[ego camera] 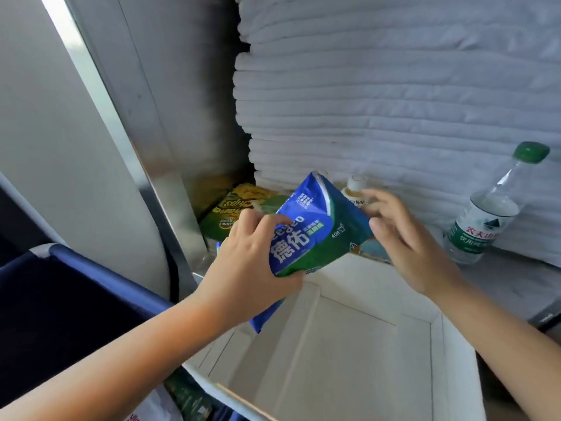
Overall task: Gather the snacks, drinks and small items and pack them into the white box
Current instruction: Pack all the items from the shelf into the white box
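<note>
One blue-green packet [315, 235], 1 white box [349, 344], 1 water bottle [485, 214] w/ green cap, 1 small white-capped bottle [355, 192], 1 yellow-green chip bag [230, 214]. Packet hangs tilted over box's far-left corner; box open-topped, bare floor showing below. L hand [243, 268] grips packet, thumb under, fingers curled over top. R hand [406, 238] just beside packet's right edge, fingers loose & spread, holding nothing. Water bottle upright, right of box.

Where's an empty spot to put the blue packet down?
Inside the white box the floor is bare, right below the blue-green packet in the left hand. Behind the box it's crowded: a chips bag, a small white-capped bottle and the right hand.
</note>
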The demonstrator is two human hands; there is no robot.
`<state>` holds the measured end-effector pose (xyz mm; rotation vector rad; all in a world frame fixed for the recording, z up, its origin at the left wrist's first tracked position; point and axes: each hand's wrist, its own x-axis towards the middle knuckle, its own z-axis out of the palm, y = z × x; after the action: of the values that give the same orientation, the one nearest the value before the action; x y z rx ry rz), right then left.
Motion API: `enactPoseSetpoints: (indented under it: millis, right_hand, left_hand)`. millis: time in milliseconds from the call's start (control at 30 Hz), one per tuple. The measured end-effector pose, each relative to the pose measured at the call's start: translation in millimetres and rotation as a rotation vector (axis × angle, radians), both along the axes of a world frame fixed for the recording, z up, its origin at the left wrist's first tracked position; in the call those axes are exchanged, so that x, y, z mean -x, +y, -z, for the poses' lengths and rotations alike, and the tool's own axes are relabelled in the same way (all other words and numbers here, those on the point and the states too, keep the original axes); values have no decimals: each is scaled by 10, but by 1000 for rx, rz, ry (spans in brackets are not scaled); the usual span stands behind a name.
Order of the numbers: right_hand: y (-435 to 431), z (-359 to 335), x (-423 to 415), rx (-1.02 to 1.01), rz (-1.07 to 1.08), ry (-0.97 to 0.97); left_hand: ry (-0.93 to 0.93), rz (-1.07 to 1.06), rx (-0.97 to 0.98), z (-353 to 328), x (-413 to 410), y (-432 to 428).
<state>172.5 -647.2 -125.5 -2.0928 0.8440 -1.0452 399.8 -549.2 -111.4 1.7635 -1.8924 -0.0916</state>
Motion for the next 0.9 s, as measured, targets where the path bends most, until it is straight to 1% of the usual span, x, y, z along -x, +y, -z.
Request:
enactPoseSetpoints:
  millis: [133, 300, 400, 467, 700, 800, 900]
  right_hand:
    - [44, -21, -7, -117, -5, -15]
    - [65, -4, 54, -232, -42, 88]
    - [52, -18, 138, -304, -61, 109]
    - [64, -29, 188, -317, -84, 137]
    - [147, 8, 181, -316, -126, 422]
    - [142, 35, 174, -182, -77, 646]
    - [149, 55, 152, -121, -133, 803]
  left_hand:
    - [-41, 70, -43, 118, 104, 144]
    - [-131, 100, -118, 197, 210, 211]
    - [-96, 132, -208, 234, 266, 220]
    - [-110, 165, -276, 274, 310, 232]
    - [-135, 264, -559, 455, 452, 243]
    - [-120, 327, -665, 478, 490, 259]
    - [-129, 426, -766, 465, 434, 243]
